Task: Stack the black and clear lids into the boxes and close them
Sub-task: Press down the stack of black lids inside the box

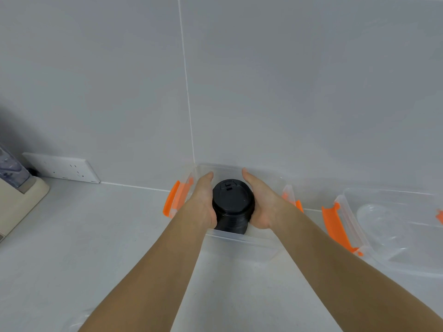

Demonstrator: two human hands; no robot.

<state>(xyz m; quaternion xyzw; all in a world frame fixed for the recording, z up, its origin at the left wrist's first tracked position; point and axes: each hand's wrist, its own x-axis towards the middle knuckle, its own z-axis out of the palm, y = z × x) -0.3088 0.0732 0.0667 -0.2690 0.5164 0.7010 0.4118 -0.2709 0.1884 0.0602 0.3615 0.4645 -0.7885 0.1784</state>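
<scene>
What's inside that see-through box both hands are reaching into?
A stack of black lids sits inside the clear box, pressed between the left hand and the right hand. The stack and hands cover the box floor, so anything beneath them cannot be seen.

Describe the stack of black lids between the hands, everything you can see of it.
The stack of black lids is a column of round, matte black plastic cup lids nested together, its side ribbed by their rims. Its top shows a small raised sip tab near the far edge. It stands roughly upright inside the clear box, near the front wall. The left hand and right hand press against its two sides. Whether its base rests on the box floor is hidden.
</scene>
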